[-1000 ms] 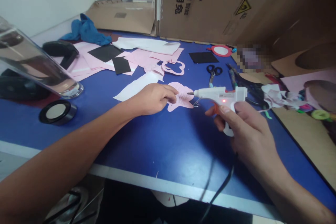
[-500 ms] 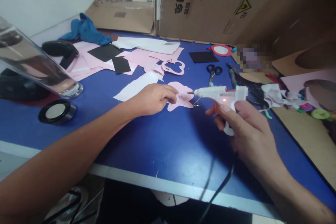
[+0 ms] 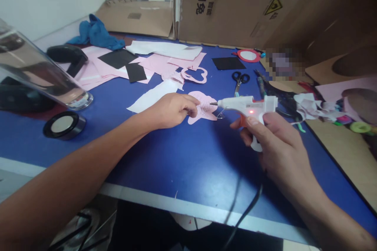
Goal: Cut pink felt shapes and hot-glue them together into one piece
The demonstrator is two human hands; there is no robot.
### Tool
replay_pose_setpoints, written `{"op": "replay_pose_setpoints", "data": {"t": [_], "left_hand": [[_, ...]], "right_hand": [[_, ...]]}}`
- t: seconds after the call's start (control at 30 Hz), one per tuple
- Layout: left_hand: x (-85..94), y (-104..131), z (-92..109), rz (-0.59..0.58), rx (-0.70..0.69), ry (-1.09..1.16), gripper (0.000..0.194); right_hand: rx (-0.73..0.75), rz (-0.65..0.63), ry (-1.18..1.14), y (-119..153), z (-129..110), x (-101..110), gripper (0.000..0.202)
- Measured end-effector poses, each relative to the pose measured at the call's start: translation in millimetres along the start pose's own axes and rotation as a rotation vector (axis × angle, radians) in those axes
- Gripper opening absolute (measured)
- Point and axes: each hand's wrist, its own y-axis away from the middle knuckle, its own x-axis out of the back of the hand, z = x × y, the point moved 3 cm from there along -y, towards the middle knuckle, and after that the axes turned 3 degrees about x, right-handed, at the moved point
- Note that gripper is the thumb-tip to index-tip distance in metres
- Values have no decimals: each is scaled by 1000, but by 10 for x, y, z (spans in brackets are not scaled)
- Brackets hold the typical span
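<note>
My right hand (image 3: 265,137) is wrapped round a white glue gun (image 3: 243,105) with a lit red light, its nozzle pointing left. The nozzle tip is over the right part of a pink paper cutout (image 3: 205,106) lying on the blue table. My left hand (image 3: 176,110) has its fingers closed at the cutout's left side; the fingertips hide what they pinch there. A white sheet (image 3: 156,95) lies behind my left hand, and a pink paper ring (image 3: 196,75) lies behind the cutout.
Black scissors (image 3: 240,79) and a black square (image 3: 228,63) lie behind the glue gun. At the left stand a clear cylinder (image 3: 50,74) and a round black container (image 3: 64,125). A large cardboard box (image 3: 229,8) is at the back; the gun's black cord (image 3: 247,210) hangs over the front edge.
</note>
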Motion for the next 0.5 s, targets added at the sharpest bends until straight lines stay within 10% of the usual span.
{"op": "replay_pose_setpoints", "data": {"t": [0.5], "left_hand": [[24, 10, 16, -7, 86, 29, 34]], "right_hand": [[7, -4, -7, -7, 38, 15, 38]]}}
